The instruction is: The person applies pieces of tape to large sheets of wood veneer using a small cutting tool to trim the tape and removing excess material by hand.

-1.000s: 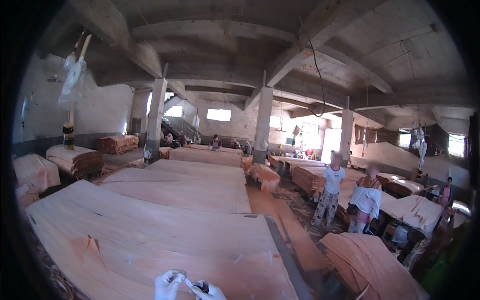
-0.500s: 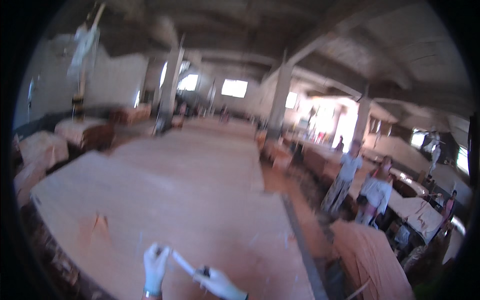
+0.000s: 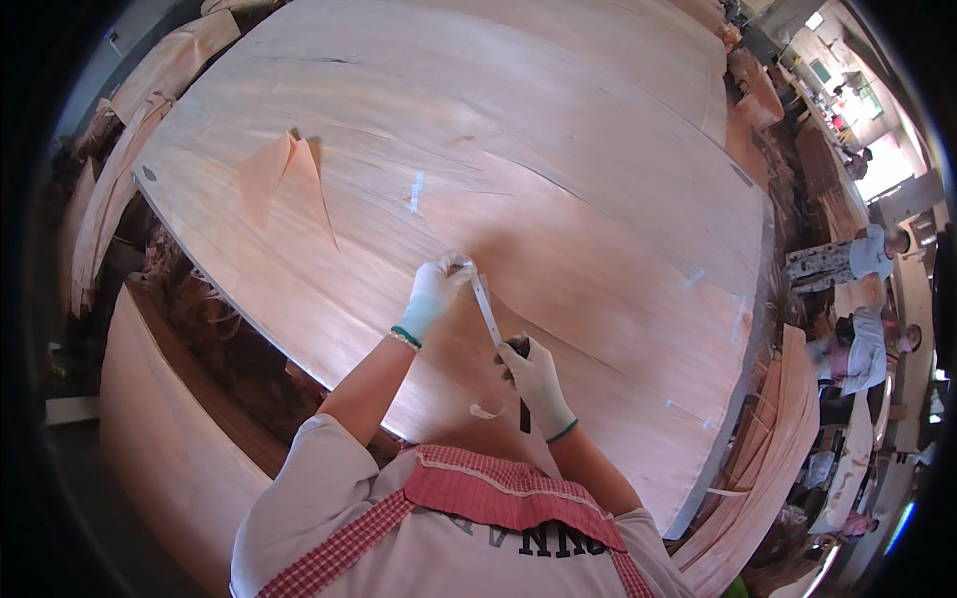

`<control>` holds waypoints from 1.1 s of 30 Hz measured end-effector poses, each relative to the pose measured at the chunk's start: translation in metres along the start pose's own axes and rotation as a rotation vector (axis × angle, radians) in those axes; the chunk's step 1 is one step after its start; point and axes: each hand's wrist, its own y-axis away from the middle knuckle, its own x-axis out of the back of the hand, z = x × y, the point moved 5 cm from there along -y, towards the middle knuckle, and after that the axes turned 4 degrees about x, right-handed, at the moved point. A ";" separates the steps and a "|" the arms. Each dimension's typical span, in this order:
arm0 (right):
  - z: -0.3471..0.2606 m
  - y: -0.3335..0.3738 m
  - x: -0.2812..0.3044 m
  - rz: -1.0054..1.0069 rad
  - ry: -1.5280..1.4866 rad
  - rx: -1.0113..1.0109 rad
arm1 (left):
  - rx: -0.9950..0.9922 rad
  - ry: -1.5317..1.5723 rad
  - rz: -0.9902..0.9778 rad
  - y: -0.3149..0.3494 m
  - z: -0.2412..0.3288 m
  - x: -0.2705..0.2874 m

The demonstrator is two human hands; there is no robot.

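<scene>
My left hand point(image 3: 434, 289), in a white glove with a green cuff, pinches the upper end of a narrow white tape strip point(image 3: 486, 309). The strip runs taut down to my gloved right hand point(image 3: 540, 384), which is closed around a black-handled tool point(image 3: 525, 416); its kind is mostly hidden by the fingers. Both hands are above a large, thin wood veneer sheet point(image 3: 618, 319). White tape pieces point(image 3: 417, 191) stick to the sheet in several places. A pale curled scrap point(image 3: 486, 411) shows near my right wrist.
A folded veneer piece point(image 3: 267, 179) lies on the sheet at the left. Bent veneer stacks stand at the left point(image 3: 169, 429) and right point(image 3: 768, 448). A dark edge point(image 3: 733, 439) borders the sheet's right side. Two people point(image 3: 862, 254) are beyond it, farther right.
The view has tilted down from the wide hall to the veneer sheet, so my hands and arms appear higher and larger. The white strip stays stretched between both hands.
</scene>
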 end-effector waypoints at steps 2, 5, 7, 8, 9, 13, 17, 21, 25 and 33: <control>0.002 -0.028 -0.014 0.009 0.013 -0.001 | -0.018 -0.033 0.023 -0.034 -0.020 0.012; 0.006 -0.091 -0.030 0.073 -0.006 0.080 | -0.191 -0.531 0.078 -0.102 0.007 0.026; -0.002 -0.136 -0.039 0.099 -0.033 0.080 | -0.219 -0.656 0.116 -0.150 0.023 0.031; -0.008 -0.158 -0.042 0.113 -0.046 0.081 | -0.232 -0.692 0.121 -0.176 0.028 0.032; -0.017 -0.176 -0.046 0.126 -0.064 0.089 | -0.244 -0.726 0.128 -0.201 0.032 0.032; -0.045 -0.242 -0.050 0.200 -0.166 0.032 | -0.252 -0.882 0.125 -0.282 0.044 0.015; -0.044 -0.271 -0.047 0.235 -0.178 -0.080 | -0.353 -0.841 0.074 -0.324 0.024 -0.009; -0.037 -0.255 -0.046 0.272 -0.230 -0.126 | -0.339 -0.868 0.220 -0.337 0.015 -0.014; -0.026 -0.240 -0.052 0.226 -0.280 -0.097 | -0.465 -1.042 0.015 -0.332 0.012 -0.002; -0.053 -0.264 -0.006 0.213 0.865 0.414 | -0.456 -1.111 -0.083 -0.206 0.017 -0.017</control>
